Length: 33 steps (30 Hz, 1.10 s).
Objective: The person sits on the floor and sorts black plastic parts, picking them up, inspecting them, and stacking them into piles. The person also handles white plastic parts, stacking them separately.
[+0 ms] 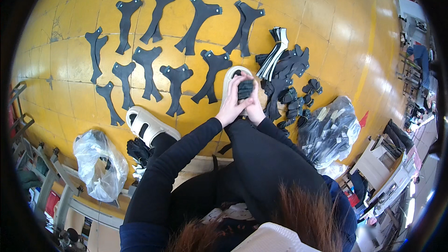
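1. Currently, a small stack of dark cut pieces (pixel 245 89) is being gripped between both hands, just above the right white shoe (pixel 229 83); left hand (pixel 232 104) is closed around its near-left side, right hand (pixel 255 106) is closed on its right side.
2. Eleven dark shaped pieces (pixel 176 88) are already being shown laid out singly in rough rows on the yellow floor (pixel 326 28), far and left of the hands.
3. Still unsorted, by the look of it: a heap of dark pieces (pixel 284 72) right of the hands, plus small bundles (pixel 294 107) near it.
4. Two plastic bags are being kept nearby: one right (pixel 329 130), one near-left (pixel 100 163).
5. Judgement: layout is partly done, much stock remaining.
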Tool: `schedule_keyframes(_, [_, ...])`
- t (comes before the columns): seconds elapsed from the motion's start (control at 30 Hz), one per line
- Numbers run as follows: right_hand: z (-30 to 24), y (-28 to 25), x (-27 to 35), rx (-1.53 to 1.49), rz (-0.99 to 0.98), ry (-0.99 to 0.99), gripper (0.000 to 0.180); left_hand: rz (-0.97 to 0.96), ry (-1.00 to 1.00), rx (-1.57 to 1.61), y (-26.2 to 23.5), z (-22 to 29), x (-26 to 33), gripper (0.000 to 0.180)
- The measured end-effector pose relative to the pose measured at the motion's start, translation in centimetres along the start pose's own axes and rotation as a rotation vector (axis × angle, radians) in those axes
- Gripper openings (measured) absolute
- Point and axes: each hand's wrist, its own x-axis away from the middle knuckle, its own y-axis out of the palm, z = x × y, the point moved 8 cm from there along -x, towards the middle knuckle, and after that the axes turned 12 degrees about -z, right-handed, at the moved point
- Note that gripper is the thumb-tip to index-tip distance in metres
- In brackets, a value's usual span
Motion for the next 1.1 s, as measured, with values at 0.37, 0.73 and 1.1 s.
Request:
schedule_keyframes(0.37, [1.5, -0.8, 0.9, -0.141, 0.161, 0.091, 0.075, 0.166, 0.010, -0.016, -0.9, 0.3, -0.3, 0.062])
schedule_keyframes(0.73, [-1.2, 0.9, -6.5, 0.158, -0.134, 0.014, 0.048, 0.076, 0.159, 0.306, -6.8, 0.8, -1.9, 0.072])
schedule_keyframes(1.1, [-0.7, 3.3, -17.6, 0.486, -0.213, -0.120, 0.063, 0.081, 0.011, -0.213, -15.8, -3.0, -6.8, 0.078])
